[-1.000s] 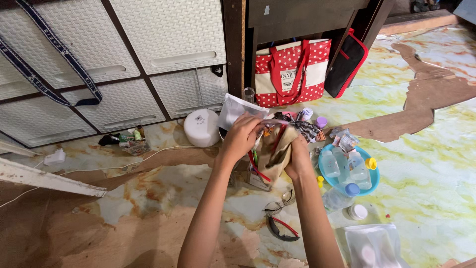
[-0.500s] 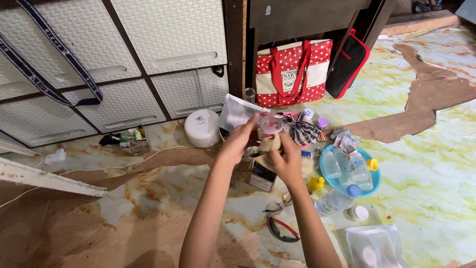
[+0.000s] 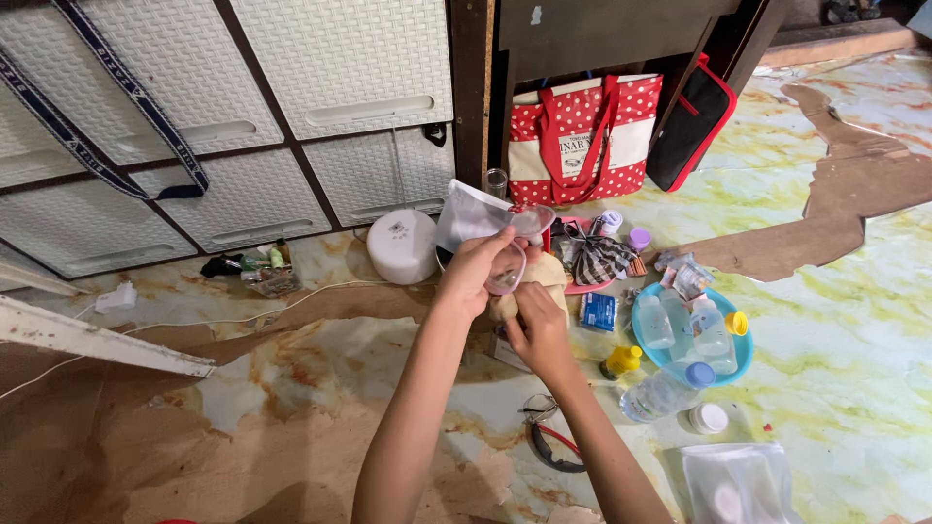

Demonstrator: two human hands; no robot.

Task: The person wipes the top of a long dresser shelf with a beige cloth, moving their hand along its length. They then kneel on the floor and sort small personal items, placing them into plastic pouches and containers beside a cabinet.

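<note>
Clear zip pouch (image 3: 733,482) nearest, flat on floor by my right arm. My right hand (image 3: 540,332) grips tan bundle (image 3: 544,277); my left hand (image 3: 473,272) pinches small clear pink-rimmed cup (image 3: 507,269), mouth tilted up-right. Blue packet (image 3: 599,311) beside. Farthest: red polka-dot tote (image 3: 581,136), upright.

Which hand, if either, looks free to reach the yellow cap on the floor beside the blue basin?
Probably neither yet: the left hand holds a clear pink-rimmed container, the right hand grips something beneath it. The yellow cap lies uncovered nearby.
</note>
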